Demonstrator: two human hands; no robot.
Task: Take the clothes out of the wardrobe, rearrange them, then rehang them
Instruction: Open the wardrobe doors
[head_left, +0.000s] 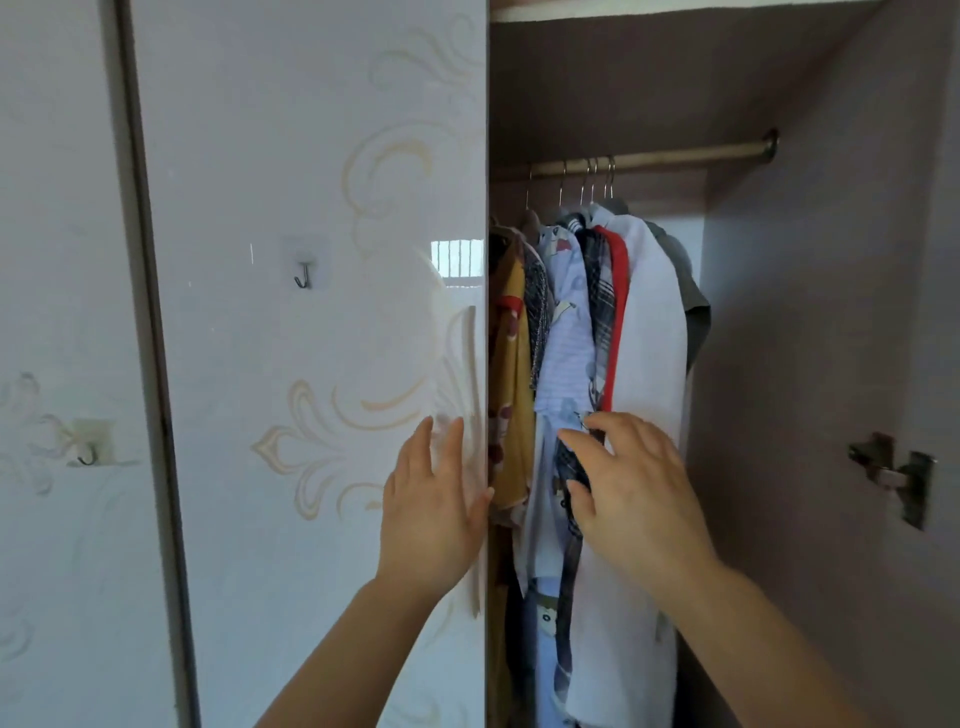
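While the wardrobe (805, 312) stands open on its right side, both of my hands are raised at the clothes (566, 353) hanging inside it. A glossy white door (311, 208) with pale scrollwork covers the left half. The open compartment holds one packed row of garments, pressed toward the door side, with bare lilac wall to their right.

From right to left hang a grey garment (693, 312), a long white garment (654, 338), a plaid piece with a red edge (605, 301), a pale blue printed shirt (563, 332) and a yellow patterned garment (511, 364), partly hidden behind the door's edge. All hang from metal hangers (597, 182) hooked over a rail (649, 158) that runs across the top of the compartment.

My left hand (431, 514) lies flat against the door near its edge, fingers straight and together. My right hand (634, 493) is spread wide over the plaid and white garments, fingers lightly bent, with nothing held in it.

A metal hinge plate (893, 475) sits on the right inner wall. A small stick-on hook (303, 273) is fixed to the door, and another hook (88, 452) to the panel at far left.
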